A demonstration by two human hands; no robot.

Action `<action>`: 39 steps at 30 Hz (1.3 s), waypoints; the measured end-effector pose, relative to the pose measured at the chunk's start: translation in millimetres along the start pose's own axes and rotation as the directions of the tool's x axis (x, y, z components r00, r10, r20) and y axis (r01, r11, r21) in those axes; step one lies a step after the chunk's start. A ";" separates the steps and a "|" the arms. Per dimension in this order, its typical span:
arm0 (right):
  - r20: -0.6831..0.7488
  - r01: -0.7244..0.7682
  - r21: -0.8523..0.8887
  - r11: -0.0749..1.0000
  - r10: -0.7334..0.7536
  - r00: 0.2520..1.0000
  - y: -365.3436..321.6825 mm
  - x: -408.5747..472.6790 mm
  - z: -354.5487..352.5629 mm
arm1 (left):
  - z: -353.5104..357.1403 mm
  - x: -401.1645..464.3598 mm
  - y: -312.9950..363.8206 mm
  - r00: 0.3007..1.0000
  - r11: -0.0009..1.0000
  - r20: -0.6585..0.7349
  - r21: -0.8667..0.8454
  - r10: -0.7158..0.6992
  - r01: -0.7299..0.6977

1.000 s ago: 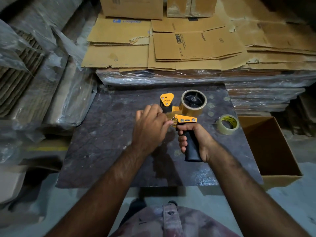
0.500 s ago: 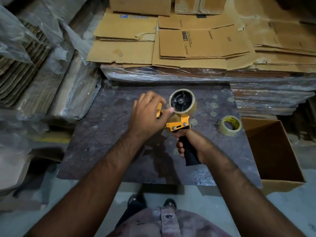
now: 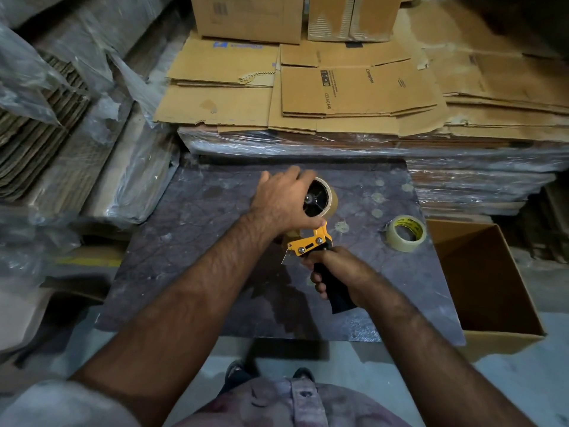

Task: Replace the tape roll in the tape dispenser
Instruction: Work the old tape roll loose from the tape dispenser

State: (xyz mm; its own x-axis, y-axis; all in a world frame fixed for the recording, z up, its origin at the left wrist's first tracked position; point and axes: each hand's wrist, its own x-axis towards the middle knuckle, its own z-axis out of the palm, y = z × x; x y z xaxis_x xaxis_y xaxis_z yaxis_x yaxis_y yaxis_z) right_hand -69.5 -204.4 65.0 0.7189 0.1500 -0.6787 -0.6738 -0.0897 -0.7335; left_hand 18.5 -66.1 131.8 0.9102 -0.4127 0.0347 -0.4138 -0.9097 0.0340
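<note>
right hand [image 3: 335, 274] grips the dispenser [image 3: 311, 243] handle; left hand [image 3: 284, 201] cups its mounted roll [image 3: 326, 200]. a slip near the blade beneath that roll could nick fingers.

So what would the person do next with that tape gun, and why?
Probably slide the old roll off its hub. The left hand already cups that roll, the right hand grips the tape gun by its black handle, and a fresh roll lies waiting on the table.
</note>
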 end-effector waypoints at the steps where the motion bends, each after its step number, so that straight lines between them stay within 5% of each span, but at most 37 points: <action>1: 0.008 -0.008 0.007 1.000 0.008 1.000 1.7 1.5 -0.9 | 1.5 -0.2 -2.3 0.998 0.998 0.005 -0.001 0.057 -0.057; 5: 0.057 -0.062 0.051 0.997 0.060 0.997 12.3 11.0 -1.1 | 12.8 -3.6 -8.3 0.986 0.986 0.033 -0.034 0.163 -0.161; 12: 0.150 -0.231 0.174 0.957 0.206 0.967 44.3 48.0 6.2 | 58.2 -33.1 -34.0 0.995 0.905 0.071 -0.415 -0.065 0.088; 19: 0.198 -0.366 0.363 0.857 0.313 0.929 82.7 94.6 11.2 | 96.0 -82.5 -67.1 0.975 0.897 0.141 -0.387 -0.172 0.214; 25: 0.173 -0.375 0.410 0.831 0.332 0.927 98.3 114.9 7.0 | 121.8 -111.7 -72.7 0.983 0.918 0.126 -0.358 -0.136 0.173; 30: -0.077 -0.242 0.214 0.946 0.264 0.962 103.2 113.4 8.6 | 125.9 -99.5 -63.5 0.985 0.931 0.148 -0.337 -0.092 0.137; 32: -0.254 -0.163 -0.055 0.985 0.144 0.956 108.0 112.8 5.1 | 125.7 -87.2 -54.2 0.984 0.926 0.167 -0.359 -0.060 0.117; 35: -0.390 -0.167 -0.511 0.843 -0.054 0.919 105.2 100.6 -5.9 | 131.6 -67.1 -42.8 0.978 0.916 0.209 -0.390 -0.013 0.096; 39: -0.480 0.016 -0.577 0.817 -0.354 0.803 86.4 101.1 -30.5 | 143.2 -38.1 -31.4 0.974 0.900 0.224 -0.433 0.045 0.058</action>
State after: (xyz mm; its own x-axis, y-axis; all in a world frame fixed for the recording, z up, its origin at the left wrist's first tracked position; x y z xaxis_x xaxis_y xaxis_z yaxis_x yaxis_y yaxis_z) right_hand -49.8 -227.1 -68.1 0.8978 -0.3202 -0.3023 -0.4403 -0.6390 -0.6307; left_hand -0.7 -28.2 -13.7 0.8716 -0.4527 -0.1883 -0.3270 -0.8228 0.4648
